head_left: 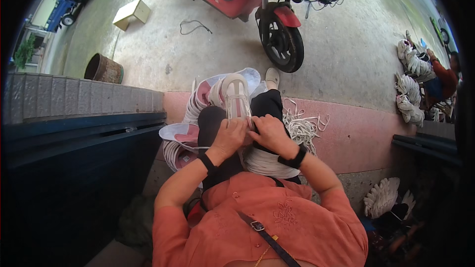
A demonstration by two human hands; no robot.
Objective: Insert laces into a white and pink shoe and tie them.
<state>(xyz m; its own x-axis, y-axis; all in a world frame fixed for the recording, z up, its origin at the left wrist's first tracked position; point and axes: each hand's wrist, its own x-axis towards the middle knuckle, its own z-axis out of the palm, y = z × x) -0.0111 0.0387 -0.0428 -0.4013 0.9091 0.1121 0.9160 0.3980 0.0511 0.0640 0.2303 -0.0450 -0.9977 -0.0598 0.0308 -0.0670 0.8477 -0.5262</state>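
Observation:
Over my lap I hold a white and beige shoe upper [236, 91] with a pink stripe down its middle, its toe pointing away from me. My left hand [230, 137] pinches its near edge. Close beside it, my right hand [273, 133] has its fingers bent onto the right side of the same edge. Whether a lace is between the fingertips is too small to tell. Stacked white uppers with pink linings [202, 94] rest beyond my left knee, and more nested uppers [178, 141] sit by my left thigh. A tangle of white laces [303, 127] lies right of my right leg.
A red electric scooter [279, 24] stands ahead. A rusty bucket [104, 68] and a small wooden stool [131, 15] are at the left, beyond a tiled ledge [79, 94]. At the right, another person [443, 81] sits near bundled uppers [409, 94]. More uppers [382, 198] lie at lower right.

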